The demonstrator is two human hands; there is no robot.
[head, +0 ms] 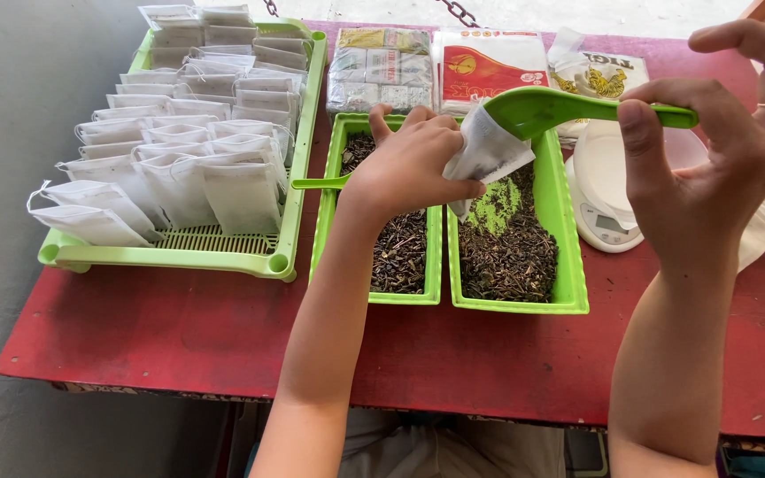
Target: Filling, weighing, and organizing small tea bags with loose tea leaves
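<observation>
left hand (405, 168) pinches a white tea bag (486, 152) open above the right-hand tray (568, 239). right hand (710, 168) grips a green scoop (568, 108), its long axis level, bowl seemingly at the bag's mouth.

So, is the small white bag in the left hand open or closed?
Open. The left hand holds the white bag with its mouth spread, and the green scoop in the right hand points into it.
</observation>
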